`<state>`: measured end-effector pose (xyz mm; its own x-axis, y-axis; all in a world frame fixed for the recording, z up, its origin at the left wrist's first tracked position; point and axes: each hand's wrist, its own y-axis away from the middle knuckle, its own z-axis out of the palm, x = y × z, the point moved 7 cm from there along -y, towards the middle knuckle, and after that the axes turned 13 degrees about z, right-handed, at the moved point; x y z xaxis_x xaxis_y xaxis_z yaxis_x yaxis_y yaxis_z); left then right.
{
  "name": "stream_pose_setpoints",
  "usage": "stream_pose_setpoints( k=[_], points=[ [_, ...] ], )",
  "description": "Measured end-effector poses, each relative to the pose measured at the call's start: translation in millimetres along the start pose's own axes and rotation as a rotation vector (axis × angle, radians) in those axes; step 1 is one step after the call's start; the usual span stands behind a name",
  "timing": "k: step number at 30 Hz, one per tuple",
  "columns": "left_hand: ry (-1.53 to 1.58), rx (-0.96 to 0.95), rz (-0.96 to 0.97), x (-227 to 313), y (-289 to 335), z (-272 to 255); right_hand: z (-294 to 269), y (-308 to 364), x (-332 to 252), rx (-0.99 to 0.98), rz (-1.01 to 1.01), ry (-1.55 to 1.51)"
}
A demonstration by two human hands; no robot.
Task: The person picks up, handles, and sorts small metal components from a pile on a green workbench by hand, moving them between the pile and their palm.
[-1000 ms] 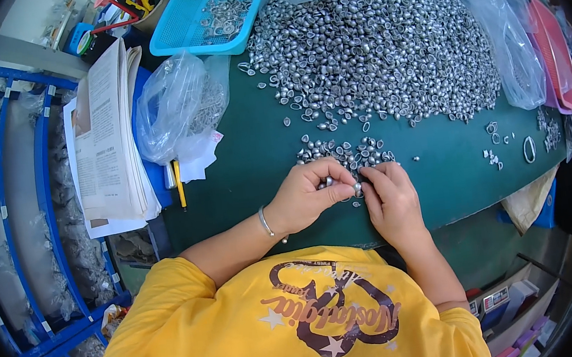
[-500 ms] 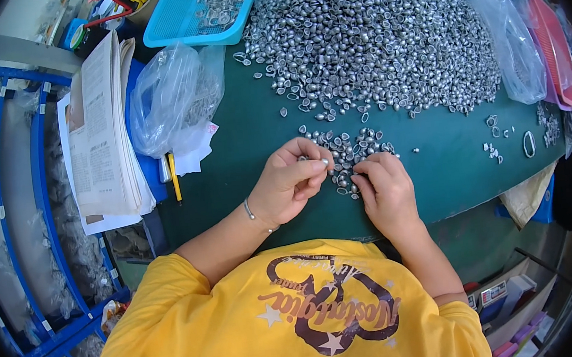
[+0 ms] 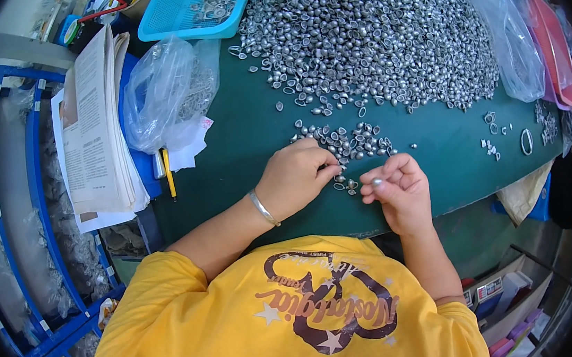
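Note:
My right hand (image 3: 404, 192) is raised at the near right edge of a small cluster of silver metal pieces (image 3: 348, 140), palm turned up. Between its thumb and fingers it pinches one shiny, rounded teardrop-shaped metal piece (image 3: 376, 181). My left hand (image 3: 296, 179) is lowered at the cluster's left side, back of the hand up. Its thumb and forefinger are pressed together by the loose pieces; whatever they hold is hidden. A few pieces (image 3: 350, 187) lie on the green table between the hands. Beyond the cluster spreads a large heap of the same pieces (image 3: 369, 37).
A blue plastic basket (image 3: 145, 27) with metal pieces stands back left, near clear plastic bags (image 3: 162, 94). Newspapers (image 3: 96, 129) and a yellow pen (image 3: 169, 173) are on the left. Rings and scraps (image 3: 492, 148) lie right, before a red basket (image 3: 555, 49).
My left hand has turned over and lowered to the cluster; the piece it held is no longer visible there. My right hand has come up off the cluster, turned palm up, showing a piece.

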<state>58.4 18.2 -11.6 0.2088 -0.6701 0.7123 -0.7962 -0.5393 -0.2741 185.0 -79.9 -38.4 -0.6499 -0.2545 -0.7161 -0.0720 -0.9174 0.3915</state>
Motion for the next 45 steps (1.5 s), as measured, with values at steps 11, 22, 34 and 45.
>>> stream_pose_setpoints(
  k=[11,22,34,45],
  points=[
    [0.383,0.044,-0.195,-4,3,1,33,-12,-31,0.407,-0.498,1.31],
    [1.578,0.086,-0.625,-3,22,33,10,-18,4,-0.029,0.27,-0.211],
    [1.658,0.233,-0.633,-15,15,20,12,-9,7,-0.268,0.394,-0.58],
    [-0.158,-0.015,0.181,12,-19,11,24,-10,-31,0.569,-0.429,1.391]
  ],
)
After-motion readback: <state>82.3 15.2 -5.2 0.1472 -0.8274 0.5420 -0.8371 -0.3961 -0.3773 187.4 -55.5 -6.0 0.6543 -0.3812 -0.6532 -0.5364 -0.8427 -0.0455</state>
